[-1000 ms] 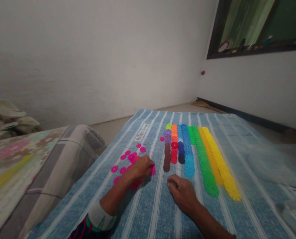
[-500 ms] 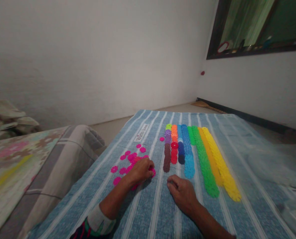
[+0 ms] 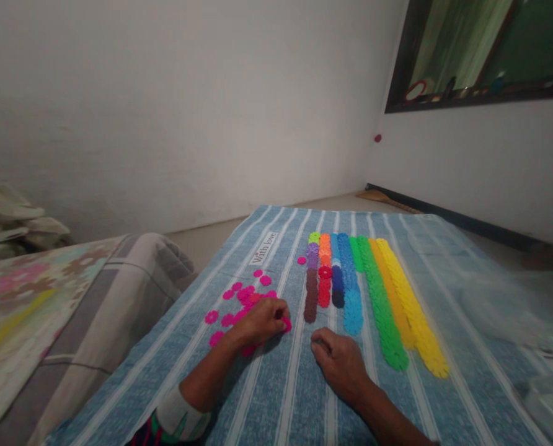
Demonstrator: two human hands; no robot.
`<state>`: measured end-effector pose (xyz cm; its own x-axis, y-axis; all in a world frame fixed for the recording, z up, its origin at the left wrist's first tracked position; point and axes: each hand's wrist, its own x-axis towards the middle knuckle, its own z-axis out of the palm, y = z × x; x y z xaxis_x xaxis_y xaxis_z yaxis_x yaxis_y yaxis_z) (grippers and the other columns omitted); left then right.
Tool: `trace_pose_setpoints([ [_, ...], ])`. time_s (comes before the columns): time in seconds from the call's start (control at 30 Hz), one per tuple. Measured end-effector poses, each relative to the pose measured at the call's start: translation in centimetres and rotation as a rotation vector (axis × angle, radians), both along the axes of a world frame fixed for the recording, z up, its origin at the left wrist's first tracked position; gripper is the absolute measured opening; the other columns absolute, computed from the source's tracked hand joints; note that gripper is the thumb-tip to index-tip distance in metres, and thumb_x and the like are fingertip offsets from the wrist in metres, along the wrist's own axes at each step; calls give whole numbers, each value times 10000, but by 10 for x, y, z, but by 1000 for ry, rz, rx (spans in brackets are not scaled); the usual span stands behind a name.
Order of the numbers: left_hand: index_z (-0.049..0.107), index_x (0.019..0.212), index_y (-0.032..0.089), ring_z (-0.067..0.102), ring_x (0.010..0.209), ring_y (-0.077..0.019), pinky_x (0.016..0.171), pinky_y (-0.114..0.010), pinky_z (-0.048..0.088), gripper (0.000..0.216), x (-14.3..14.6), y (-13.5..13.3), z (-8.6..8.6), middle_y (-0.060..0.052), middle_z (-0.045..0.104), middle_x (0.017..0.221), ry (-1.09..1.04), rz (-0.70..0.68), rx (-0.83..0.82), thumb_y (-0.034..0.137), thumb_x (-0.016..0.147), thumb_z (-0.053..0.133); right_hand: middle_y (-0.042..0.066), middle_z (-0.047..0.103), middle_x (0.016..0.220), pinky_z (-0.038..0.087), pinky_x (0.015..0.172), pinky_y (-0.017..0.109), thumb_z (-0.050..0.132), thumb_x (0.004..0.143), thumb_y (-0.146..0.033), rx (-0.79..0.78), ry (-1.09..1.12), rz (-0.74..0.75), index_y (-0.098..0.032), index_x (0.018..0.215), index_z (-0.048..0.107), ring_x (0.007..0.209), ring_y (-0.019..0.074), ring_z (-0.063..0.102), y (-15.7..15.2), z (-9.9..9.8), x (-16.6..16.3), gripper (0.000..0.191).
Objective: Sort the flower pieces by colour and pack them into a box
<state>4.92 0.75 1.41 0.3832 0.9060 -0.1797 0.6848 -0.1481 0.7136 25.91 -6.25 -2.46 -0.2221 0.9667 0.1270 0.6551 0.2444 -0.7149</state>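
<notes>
My left hand is closed in a pinch over a loose scatter of pink flower-shaped discs. One pink disc shows at its fingertips. Part of the scatter is hidden under the hand and forearm. My right hand rests on the striped cloth as a loose fist, and nothing shows in it. Just beyond it lie overlapping rows of discs: a brown row, a red row, a dark blue row, a light blue row, a green row and a yellow row.
A single pink disc lies left of the rows. A "With love" label is on the blue striped cloth. Clear plastic lies on the right, with a clear container nearer. Patterned bedding stands left.
The view has shifted very slightly. My left hand has moved a little at the pink discs, and more of the disc at its fingertips shows. My right hand has stayed put.
</notes>
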Motion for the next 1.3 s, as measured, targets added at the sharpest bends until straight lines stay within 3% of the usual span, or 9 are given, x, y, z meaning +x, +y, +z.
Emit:
trace_pose_setpoints([
  [0.27, 592, 649, 137, 435, 505, -88, 492, -217, 327, 125, -3, 49, 1, 35, 513, 534, -139, 132, 61, 254, 612, 614, 2, 686, 689, 344, 619, 230, 504, 854, -252, 4, 44, 7, -195, 891, 694, 649, 144, 618, 0, -2, 0, 202],
  [0.47, 639, 661, 126, 489, 519, -108, 497, -223, 359, 102, 20, 109, -5, 18, 542, 527, -158, 348, 180, 202, 595, 622, -1, 682, 674, 348, 613, 229, 488, 861, -249, 1, 68, 8, -202, 859, 687, 635, 142, 624, 0, -3, 0, 205],
  [0.63, 680, 683, 111, 510, 529, -103, 520, -216, 366, 88, 35, 141, -12, 14, 564, 536, -68, 402, 244, 131, 614, 628, -2, 677, 659, 339, 602, 230, 491, 861, -243, 2, 76, 10, -199, 847, 686, 619, 141, 618, 0, -4, -2, 201],
  [0.93, 731, 759, 86, 552, 562, -126, 569, -242, 401, 140, 44, 156, -20, -30, 619, 574, 9, 386, 258, 178, 685, 656, -3, 684, 672, 338, 611, 233, 497, 858, -236, -16, 52, 4, -207, 868, 693, 635, 143, 620, 0, -3, -2, 198],
  [1.3, 762, 852, 115, 637, 872, -209, 790, -275, 448, 236, 47, 154, -14, -80, 719, 836, 152, 292, 393, 82, 676, 607, 0, 687, 685, 343, 616, 226, 487, 870, -247, -15, 77, 20, -200, 861, 687, 643, 138, 624, 1, -5, -2, 205],
])
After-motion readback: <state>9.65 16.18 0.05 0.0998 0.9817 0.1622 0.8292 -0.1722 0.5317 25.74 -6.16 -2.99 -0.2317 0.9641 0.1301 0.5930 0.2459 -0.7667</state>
